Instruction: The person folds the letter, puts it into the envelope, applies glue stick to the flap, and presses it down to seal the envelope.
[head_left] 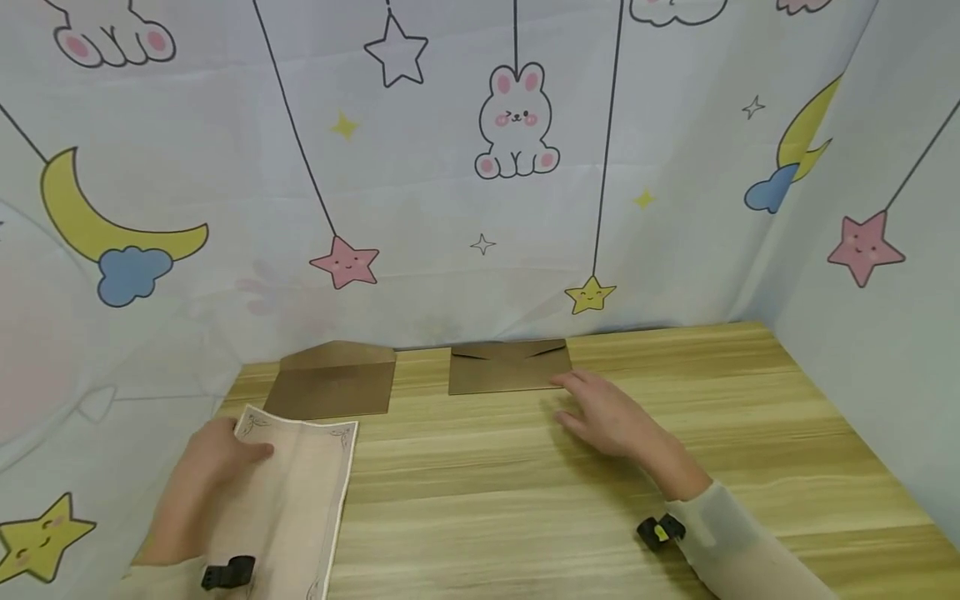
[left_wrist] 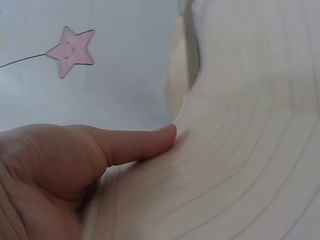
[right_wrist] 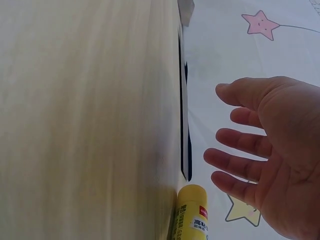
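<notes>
My left hand [head_left: 217, 454] pinches the left edge of a cream sheet of letter paper [head_left: 300, 492], thumb on top. Ruled lines and a bend show on the letter paper [left_wrist: 240, 150] in the left wrist view, and ornaments decorate its corners in the head view. Above it lies a brown envelope [head_left: 330, 392] with its flap raised. My right hand [head_left: 603, 412] hovers over the table by the lower right corner of a second brown envelope [head_left: 510, 369], fingers spread and holding nothing. The right wrist view shows a yellow glue stick [right_wrist: 191, 215] below those fingers; the head view does not show it.
The wood-grain table [head_left: 480, 500] meets a white printed cloth [head_left: 435, 183] at the back. Cloth also hangs along the left and right sides. Both envelopes lie close to the back edge.
</notes>
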